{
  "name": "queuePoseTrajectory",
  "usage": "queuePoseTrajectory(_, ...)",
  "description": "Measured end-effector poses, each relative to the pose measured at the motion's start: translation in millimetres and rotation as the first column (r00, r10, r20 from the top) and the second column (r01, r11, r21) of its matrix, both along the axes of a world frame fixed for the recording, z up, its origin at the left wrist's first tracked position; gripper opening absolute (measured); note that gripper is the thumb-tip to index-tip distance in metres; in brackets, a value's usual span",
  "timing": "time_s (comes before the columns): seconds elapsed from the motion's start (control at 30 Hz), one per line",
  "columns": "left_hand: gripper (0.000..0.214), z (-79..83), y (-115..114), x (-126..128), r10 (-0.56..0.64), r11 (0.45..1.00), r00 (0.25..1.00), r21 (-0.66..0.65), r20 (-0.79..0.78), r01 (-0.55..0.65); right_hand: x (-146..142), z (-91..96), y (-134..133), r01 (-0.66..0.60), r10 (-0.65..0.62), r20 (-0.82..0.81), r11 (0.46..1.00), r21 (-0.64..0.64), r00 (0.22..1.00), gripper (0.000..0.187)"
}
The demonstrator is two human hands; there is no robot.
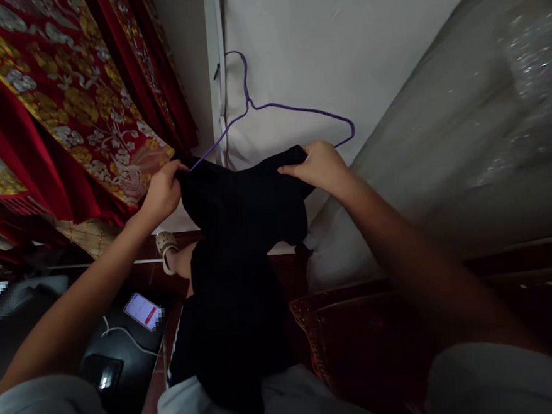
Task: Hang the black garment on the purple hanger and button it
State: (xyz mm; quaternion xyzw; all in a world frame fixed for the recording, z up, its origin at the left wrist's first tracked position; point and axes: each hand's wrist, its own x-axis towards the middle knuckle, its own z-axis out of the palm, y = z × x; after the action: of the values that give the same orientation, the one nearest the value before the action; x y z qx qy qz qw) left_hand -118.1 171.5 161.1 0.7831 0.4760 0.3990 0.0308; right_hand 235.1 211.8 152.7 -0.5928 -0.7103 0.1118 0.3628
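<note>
A black garment [257, 202] hangs between my hands and drapes down over my lap; its exact kind is too dark to make out. My left hand [164, 189] pinches its upper left edge, right where the left arm of a purple wire hanger [297, 108] meets the cloth. With thumb and fingers, my right hand [320, 166] grips the garment's upper right edge. The hanger's right end sticks out bare above that hand, and its lower wire passes behind the hand. Its hook points up, close to a narrow vertical strip on the wall.
Red and gold patterned drapes [75, 107] hang at left. A lit phone [144, 311] and a white cable [134, 340] lie on a dark surface at lower left. Plastic-wrapped bulk [464, 124] leans at right, beside the pale wall [330, 33]. A beige clog [166, 246] shows below.
</note>
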Motion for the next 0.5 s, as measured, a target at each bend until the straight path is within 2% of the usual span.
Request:
queuePoseTrajectory(0.07,0.042,9.7,8,13,-0.058,0.997,0.996,0.050,0.067,0.055,-13,0.8,-12,-0.001,0.002,0.027,1.000,-0.029,1.000,0.027)
queuePoseTrajectory(0.13,0.039,19.6,16,22,-0.107,0.992,0.991,0.079,0.084,0.100,-26,0.3,-21,-0.063,0.064,0.023,0.997,-0.040,0.998,0.023)
queuePoseTrajectory(0.2,0.031,28.2,23,23,-0.125,0.990,0.988,0.078,0.091,0.119,-31,0.0,-26,-0.142,0.143,-0.043,0.989,0.033,0.989,0.012)
queuePoseTrajectory(0.23,0.025,31.8,26,21,-0.122,0.991,0.988,0.070,0.096,0.116,-29,0.6,-26,-0.140,0.150,-0.094,0.985,0.104,0.984,0.008)
queuePoseTrajectory(0.3,0.016,37.7,31,12,-0.107,0.993,0.988,0.052,0.113,0.101,-17,3.8,-23,-0.042,0.099,-0.218,0.967,0.251,0.971,0.023)
queuePoseTrajectory(0.33,0.013,40.3,33,6,-0.102,0.994,0.987,0.047,0.128,0.096,-8,6.6,-21,0.022,0.061,-0.282,0.960,0.280,0.957,0.027)
queuePoseTrajectory(0.37,0.010,42.7,35,0,-0.100,0.995,0.984,0.045,0.147,0.095,1,9.9,-18,0.069,0.026,-0.348,0.964,0.256,0.937,0.028)
queuePoseTrajectory(0.4,0.008,45.0,38,-6,-0.102,0.994,0.980,0.045,0.169,0.095,11,13.7,-15,0.068,0.010,-0.412,0.982,0.174,0.911,0.026)
queuePoseTrajectory(0.47,0.004,48.7,42,-18,-0.100,0.995,0.973,0.049,0.208,0.092,24,21.3,-11,-0.066,0.018,-0.524,0.995,-0.074,0.852,0.015)
queuePoseTrajectory(0.5,0.003,49.7,45,-22,-0.093,0.995,0.969,0.052,0.229,0.084,27,24.5,-11,-0.135,0.039,-0.550,0.982,-0.135,0.834,0.007)
